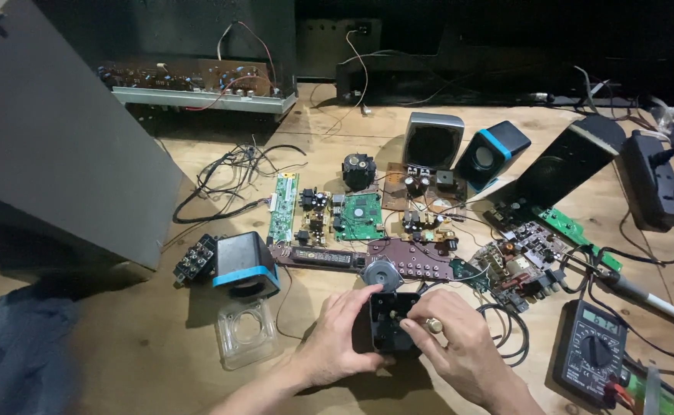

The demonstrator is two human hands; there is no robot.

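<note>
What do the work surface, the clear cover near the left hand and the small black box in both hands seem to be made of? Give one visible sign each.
Work surface: wood, unvarnished by the look; pale boards with grain and seams.
Clear cover: probably moulded plastic; see-through, glossy, with rounded corners.
Small black box: likely matte plastic; a dull, even black shell, held by the left hand and right hand.

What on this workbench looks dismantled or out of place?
The small black speaker box, held by the left hand and right hand, is open. Its speaker driver lies loose beside bare circuit boards.
</note>
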